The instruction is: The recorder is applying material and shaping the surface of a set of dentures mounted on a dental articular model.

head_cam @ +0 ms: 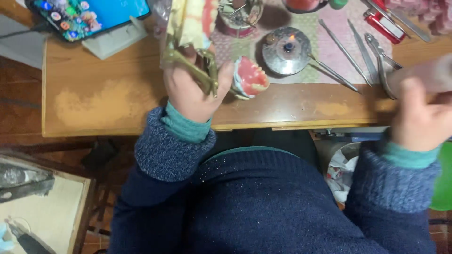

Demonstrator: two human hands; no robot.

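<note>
Two hands: left hand [190,89] fingers clamped on one brass articulator [195,66], right hand [419,117] fingers gripping one blurred pale object [423,75].

The person's left hand [190,89] was raised in front of the body, back of the hand towards the camera, with the fingers curled closed and the thumb [225,77] stretched out to the side. The left forearm came up from the lower middle of the view, in a dark blue sleeve with a teal cuff at the wrist. The right hand [419,117] was at the right edge, also with closed fingers, and it looked blurred. Its forearm rose from the lower right corner, well apart from the left one.
</note>
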